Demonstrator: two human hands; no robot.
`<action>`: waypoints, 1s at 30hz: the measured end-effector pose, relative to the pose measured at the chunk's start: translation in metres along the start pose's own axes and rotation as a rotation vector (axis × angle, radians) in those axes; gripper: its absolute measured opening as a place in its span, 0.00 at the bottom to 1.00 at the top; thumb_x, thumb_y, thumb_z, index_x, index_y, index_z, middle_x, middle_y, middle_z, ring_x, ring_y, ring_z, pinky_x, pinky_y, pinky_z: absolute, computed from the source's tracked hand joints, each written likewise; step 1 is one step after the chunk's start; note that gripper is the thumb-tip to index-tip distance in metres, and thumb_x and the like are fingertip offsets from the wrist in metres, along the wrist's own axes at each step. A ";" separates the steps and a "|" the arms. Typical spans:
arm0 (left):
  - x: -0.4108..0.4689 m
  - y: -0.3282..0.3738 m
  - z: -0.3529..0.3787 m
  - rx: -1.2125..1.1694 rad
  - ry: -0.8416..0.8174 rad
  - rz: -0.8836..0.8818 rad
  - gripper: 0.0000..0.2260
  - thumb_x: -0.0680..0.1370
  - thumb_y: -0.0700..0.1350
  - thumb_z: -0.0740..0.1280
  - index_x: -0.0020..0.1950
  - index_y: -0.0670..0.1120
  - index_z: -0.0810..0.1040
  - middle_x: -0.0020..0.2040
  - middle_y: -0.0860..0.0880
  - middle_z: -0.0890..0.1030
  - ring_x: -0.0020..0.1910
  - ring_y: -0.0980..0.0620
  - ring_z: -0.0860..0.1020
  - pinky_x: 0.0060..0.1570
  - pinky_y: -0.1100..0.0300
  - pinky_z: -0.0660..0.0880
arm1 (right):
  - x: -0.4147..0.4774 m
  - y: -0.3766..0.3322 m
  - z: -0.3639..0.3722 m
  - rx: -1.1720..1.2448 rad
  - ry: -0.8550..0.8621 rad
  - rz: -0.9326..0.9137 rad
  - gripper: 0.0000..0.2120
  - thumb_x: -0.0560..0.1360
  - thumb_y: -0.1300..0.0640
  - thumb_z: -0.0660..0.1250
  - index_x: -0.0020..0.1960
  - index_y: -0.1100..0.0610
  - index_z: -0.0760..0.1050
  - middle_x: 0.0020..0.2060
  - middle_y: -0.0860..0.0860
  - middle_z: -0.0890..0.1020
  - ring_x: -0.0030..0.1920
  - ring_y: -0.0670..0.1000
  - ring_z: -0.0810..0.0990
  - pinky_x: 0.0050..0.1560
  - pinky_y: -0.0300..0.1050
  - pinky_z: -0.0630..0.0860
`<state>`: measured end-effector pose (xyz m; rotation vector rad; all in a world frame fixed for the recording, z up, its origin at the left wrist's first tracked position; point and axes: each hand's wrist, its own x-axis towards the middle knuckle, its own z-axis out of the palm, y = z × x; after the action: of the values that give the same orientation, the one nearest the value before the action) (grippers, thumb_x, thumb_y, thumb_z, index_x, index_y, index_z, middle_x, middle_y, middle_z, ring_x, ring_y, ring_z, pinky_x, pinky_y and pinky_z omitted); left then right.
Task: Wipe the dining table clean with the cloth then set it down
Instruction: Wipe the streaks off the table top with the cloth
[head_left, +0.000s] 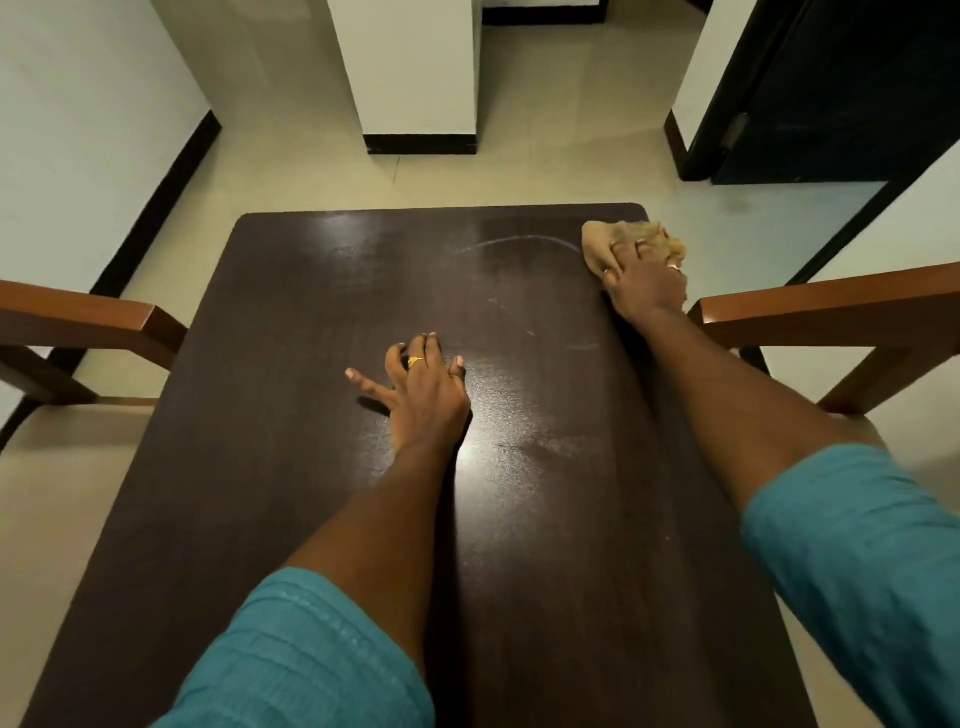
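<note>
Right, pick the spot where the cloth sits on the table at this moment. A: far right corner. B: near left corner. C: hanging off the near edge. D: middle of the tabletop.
A: the right hand presses the cloth onto the dining table at its far right corner, while the left hand rests flat near the middle.

You have one view only, worn on your head, looking forward and steeply down along both forearms. The tabletop (291, 519) fills the frame from near edge to far edge, close below you; floor (545, 156) and walls lie beyond your right grip (644, 283).
</note>
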<state>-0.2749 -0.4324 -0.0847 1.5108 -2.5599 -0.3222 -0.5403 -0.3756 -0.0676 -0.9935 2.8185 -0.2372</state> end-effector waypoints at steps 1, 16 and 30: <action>0.000 0.001 0.000 0.002 -0.004 -0.002 0.21 0.81 0.53 0.50 0.71 0.45 0.62 0.69 0.50 0.67 0.73 0.44 0.57 0.61 0.26 0.34 | -0.001 -0.004 0.000 0.002 0.017 0.025 0.25 0.81 0.48 0.54 0.76 0.49 0.56 0.75 0.58 0.59 0.69 0.67 0.64 0.67 0.62 0.61; 0.001 -0.002 0.002 -0.021 -0.013 0.014 0.22 0.81 0.53 0.47 0.72 0.43 0.60 0.70 0.49 0.66 0.73 0.44 0.57 0.62 0.26 0.34 | -0.172 -0.071 0.032 -0.261 0.031 0.011 0.25 0.76 0.45 0.61 0.71 0.52 0.67 0.67 0.61 0.73 0.61 0.75 0.71 0.58 0.67 0.70; 0.003 -0.004 0.004 0.007 -0.010 0.027 0.23 0.81 0.53 0.47 0.73 0.44 0.58 0.70 0.49 0.65 0.73 0.44 0.57 0.62 0.26 0.34 | 0.007 -0.034 0.010 -0.033 0.039 0.047 0.25 0.80 0.48 0.53 0.76 0.48 0.54 0.74 0.60 0.61 0.72 0.68 0.59 0.70 0.66 0.57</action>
<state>-0.2743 -0.4367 -0.0896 1.4786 -2.5895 -0.3191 -0.5228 -0.4072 -0.0708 -0.9385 2.8862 -0.2073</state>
